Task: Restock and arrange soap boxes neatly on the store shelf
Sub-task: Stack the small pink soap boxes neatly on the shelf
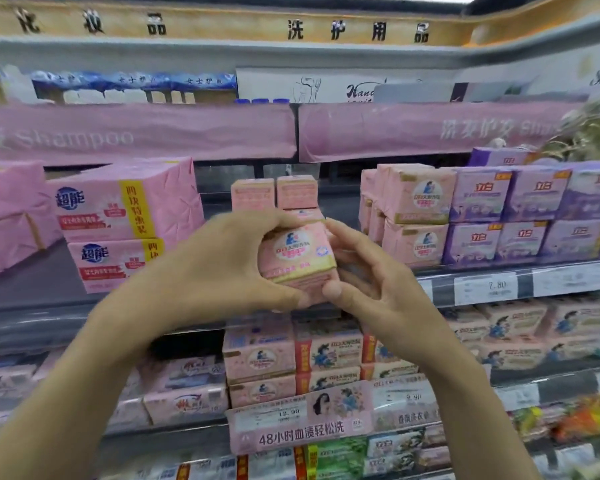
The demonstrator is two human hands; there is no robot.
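Both hands are up in front of the middle shelf (32, 285) on my feed, w/ one pink soap box (297, 258) btwn them. The box is held in the air just ahead of the shelf edge, tilted, printed face toward the cam.

The left hand (222, 268) wraps the box's left side. Its grip is curled, fingers over the top edge, thumb at the bottom front edge. The right hand (378, 282) takes the right side. Its grip pinches the box, fingers along the right face, thumb tip at the lower front corner, close to the left thumb.

Behind the held box, two small pink boxes (274, 194) stand side by side, raised on at least one more box that is mostly hidden. Dark shelf surface shows on either side of that group.

To the left sit big pink multipacks (129, 206), stacked two high, each w/ a yellow stripe. More pink wrapped packs sit at the far left. To the right is a pink box stack (418, 216) w/ the same print as the held one. Next to it are purple boxes (482, 216) in two rows.

A price label (485, 287) reading 7.80 is on the shelf rail. A pink banner (136, 133) w/ "Shampoo" runs above. Below is the lower shelf w/ more pink boxes (260, 355). A promo card (302, 417) marked 12.90 hangs on its rail. The edges are blurred and I can't read the fine print.
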